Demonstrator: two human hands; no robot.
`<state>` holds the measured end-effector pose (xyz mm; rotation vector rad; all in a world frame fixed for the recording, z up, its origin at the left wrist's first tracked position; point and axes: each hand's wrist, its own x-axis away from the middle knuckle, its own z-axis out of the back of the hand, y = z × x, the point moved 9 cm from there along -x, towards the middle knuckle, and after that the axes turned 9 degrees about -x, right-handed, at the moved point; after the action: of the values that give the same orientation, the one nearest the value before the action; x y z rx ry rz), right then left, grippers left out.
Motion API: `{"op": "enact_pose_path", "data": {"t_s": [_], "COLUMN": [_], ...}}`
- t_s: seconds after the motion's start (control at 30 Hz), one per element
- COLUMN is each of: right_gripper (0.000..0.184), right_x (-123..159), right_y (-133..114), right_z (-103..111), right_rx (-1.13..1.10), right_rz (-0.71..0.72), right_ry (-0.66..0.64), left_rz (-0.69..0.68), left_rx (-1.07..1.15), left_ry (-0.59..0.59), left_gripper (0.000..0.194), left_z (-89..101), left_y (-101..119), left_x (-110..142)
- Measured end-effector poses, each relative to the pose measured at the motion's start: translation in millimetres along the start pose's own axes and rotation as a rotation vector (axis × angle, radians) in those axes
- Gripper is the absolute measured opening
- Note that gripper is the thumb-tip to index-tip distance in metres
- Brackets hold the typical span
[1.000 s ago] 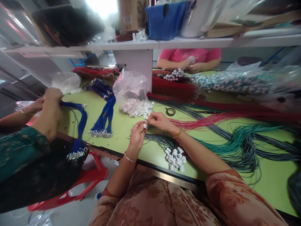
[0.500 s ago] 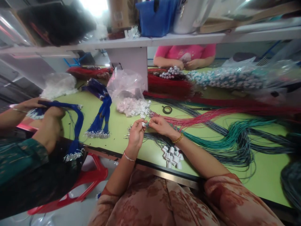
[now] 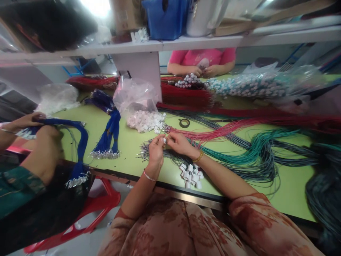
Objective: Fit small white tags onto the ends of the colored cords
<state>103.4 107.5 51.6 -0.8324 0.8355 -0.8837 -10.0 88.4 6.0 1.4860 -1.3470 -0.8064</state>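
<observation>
Over the near side of the table, my left hand (image 3: 156, 150) pinches a small white plastic connector (image 3: 164, 140) between thumb and fingertips. My right hand (image 3: 179, 143) is closed beside it, thumb and forefinger pressed together close to the connector; what they grip is too small to tell. Under and behind my hands lie dark wires (image 3: 146, 149) with metal-tipped ends fanned to the left. Green wires (image 3: 226, 153) run off to the right below my right wrist. A small heap of white connectors (image 3: 190, 176) sits near the table edge, beneath my right forearm.
Red wires (image 3: 207, 135) and a roll of black tape (image 3: 184, 123) lie beyond my hands. A plastic bag (image 3: 135, 94) spills white pieces (image 3: 146, 121). Blue wire bundles (image 3: 106, 137) lie left, near a co-worker's arm (image 3: 42, 145). Another person (image 3: 201, 60) sits opposite, under a shelf (image 3: 202, 42).
The view has shifted slightly, so most things sit further left. My hands stay together at the connector, which has turned and shows less between my fingers.
</observation>
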Motion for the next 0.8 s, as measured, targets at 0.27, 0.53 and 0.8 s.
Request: {"op": "enact_pose_path", "data": {"t_s": [0.27, 0.53, 0.8], "right_gripper": [0.024, 0.028, 0.030], "right_x": [-37.5, -42.4, -41.2], "right_y": [36.6, 72.9, 72.4], "right_z": [52.1, 35.5, 40.5], "right_rx": [0.361, 0.674, 0.710], "right_rz": [-0.140, -0.243, -0.301], "right_ry": [0.007, -0.107, -0.137], "left_rz": [0.139, 0.206, 0.220], "left_rx": [0.021, 0.016, 0.022], "left_ry": [-0.002, 0.009, -0.024], "left_gripper": [0.013, 0.013, 0.014], "left_z": [-0.2, 9.1, 6.9], "left_y": [-19.2, -28.4, -29.3], "left_x": [-10.7, -14.6, -12.6]}}
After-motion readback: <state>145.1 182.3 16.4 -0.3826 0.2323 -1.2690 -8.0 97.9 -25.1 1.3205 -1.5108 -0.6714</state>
